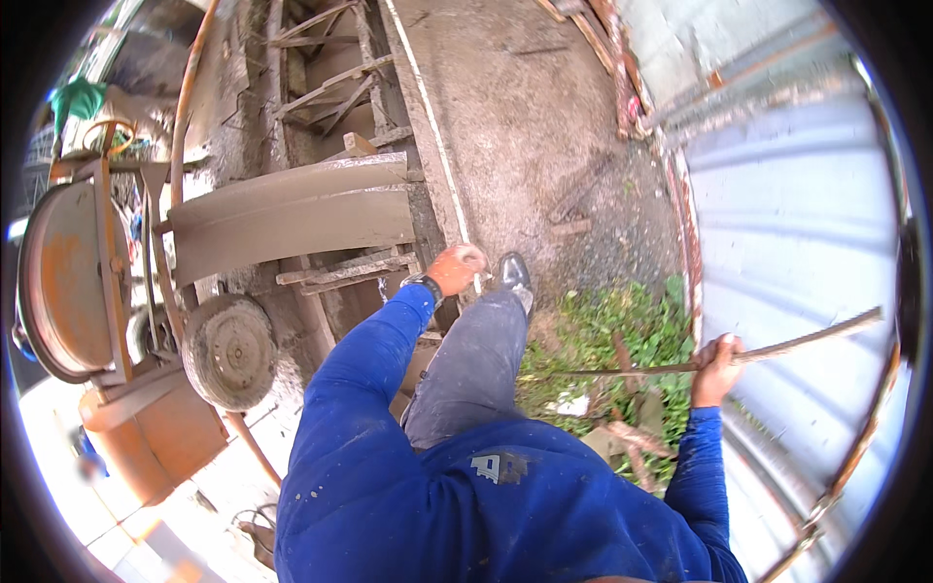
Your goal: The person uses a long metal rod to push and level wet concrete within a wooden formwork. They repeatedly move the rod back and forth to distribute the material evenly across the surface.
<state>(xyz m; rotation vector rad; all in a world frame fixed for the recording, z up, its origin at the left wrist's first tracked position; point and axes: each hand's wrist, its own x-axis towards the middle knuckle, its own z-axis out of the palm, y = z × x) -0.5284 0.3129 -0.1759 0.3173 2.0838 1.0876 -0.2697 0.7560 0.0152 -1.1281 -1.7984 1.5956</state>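
My left hand (457, 269) is closed round a long, thin white pole (433, 131) that stretches away toward the top of the view, beside my dark boot (515, 276). My right hand (716, 365) grips a long, thin brownish metal bar (807, 340), held crosswise over green weeds (603, 321) and in front of the corrugated metal sheeting. The bar narrows toward the middle of the view; what its far end rests on I cannot tell.
At left stand a mud-coated wheel (233, 355), a rusty machine (73, 282) and a muddy board (292, 219) beside a timber frame (330, 87). A concrete path (515, 126) runs ahead; corrugated sheeting (787, 223) lines my right. Broken wood lies among the weeds.
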